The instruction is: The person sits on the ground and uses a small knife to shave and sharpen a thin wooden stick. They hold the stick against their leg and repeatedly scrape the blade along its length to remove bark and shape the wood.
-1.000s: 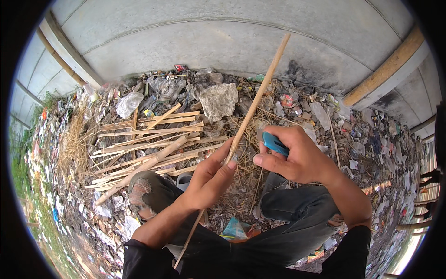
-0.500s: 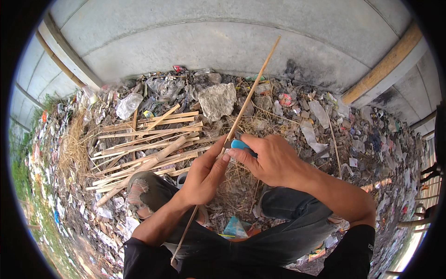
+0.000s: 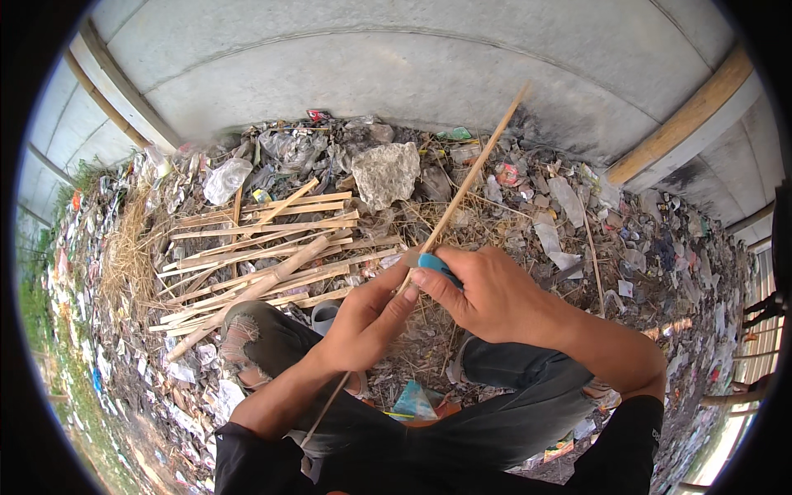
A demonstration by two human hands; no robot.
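Observation:
My left hand (image 3: 367, 318) grips a long thin bamboo stick (image 3: 474, 172) that slants from my lap up to the upper right. Close against it, my right hand (image 3: 491, 293) is wrapped around a blue-handled knife (image 3: 435, 265); the blade rests on the stick just above my left fingers. The stick's lower end passes under my left forearm. Both hands meet above my knees, which are in dark torn trousers.
A pile of split bamboo strips (image 3: 264, 247) lies on the ground to the left. A grey rock (image 3: 385, 173), plastic bags and scattered litter cover the ground up to a curved concrete wall (image 3: 396, 74). Dry grass (image 3: 128, 256) is at far left.
My right hand with the knife has come in from the right to meet my left hand on the stick. The stick's top has tilted a little further right.

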